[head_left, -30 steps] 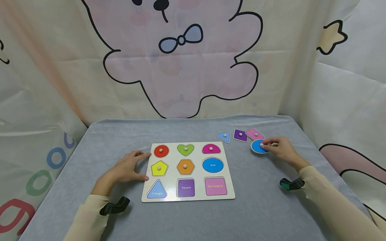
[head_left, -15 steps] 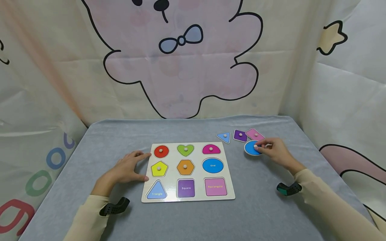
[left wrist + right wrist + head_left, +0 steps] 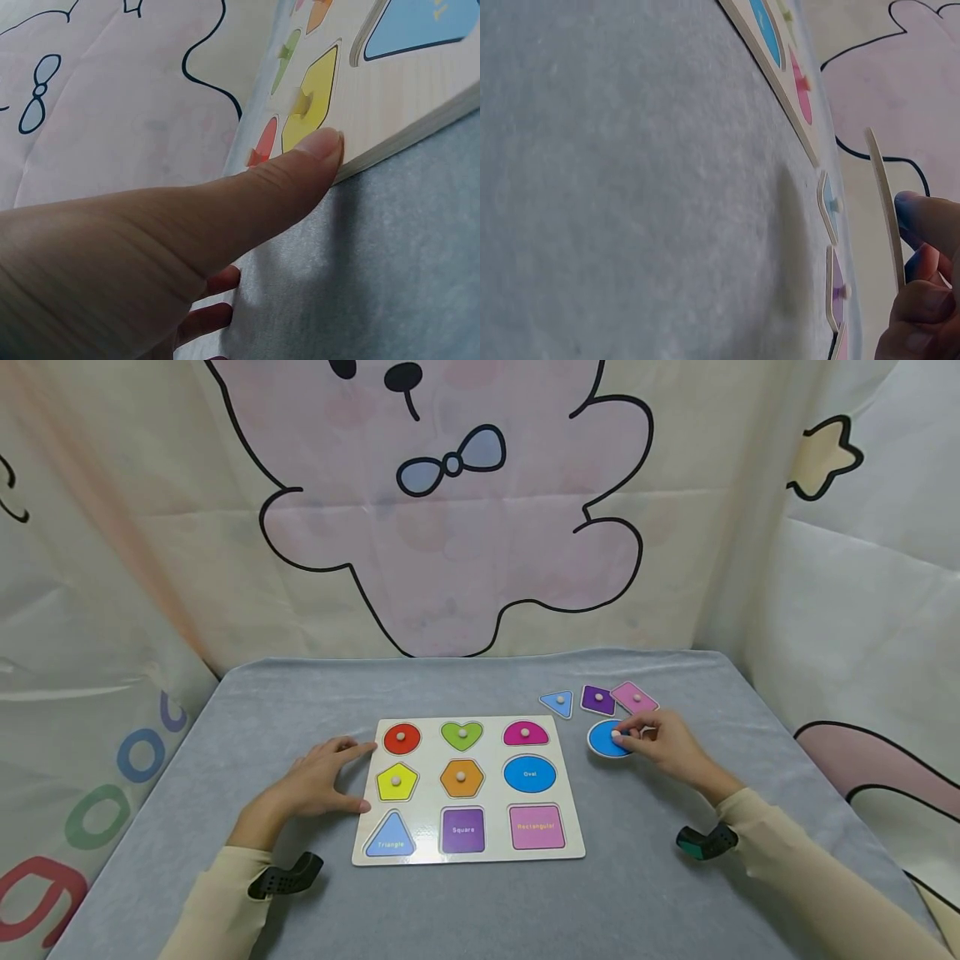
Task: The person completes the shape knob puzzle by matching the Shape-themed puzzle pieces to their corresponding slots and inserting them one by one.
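My right hand point(image 3: 663, 747) pinches the small knob of a blue oval puzzle piece point(image 3: 602, 739), just right of the white puzzle board point(image 3: 427, 839). In the right wrist view the oval piece point(image 3: 886, 202) is seen edge-on, raised above the cloth. My left hand point(image 3: 318, 781) rests against the board's left edge, thumb and fingertips touching it with the fingers spread. Knobbed pieces fill the board's upper row and two places of the middle row. The blue oval recess point(image 3: 529, 774) lies bare, as do the triangle point(image 3: 391, 835), square point(image 3: 462, 830) and rectangle point(image 3: 536, 825) recesses.
Behind the oval piece lie a light blue triangle piece point(image 3: 558, 702), a purple square piece point(image 3: 597, 698) and a pink rectangle piece point(image 3: 635, 697), the last two close together. A grey cloth point(image 3: 637, 893) covers the table, with a printed curtain point(image 3: 450, 543) behind it.
My right hand has carried the blue oval piece leftward and slightly nearer to me, toward the board's right edge. The left hand and the board have stayed in place.
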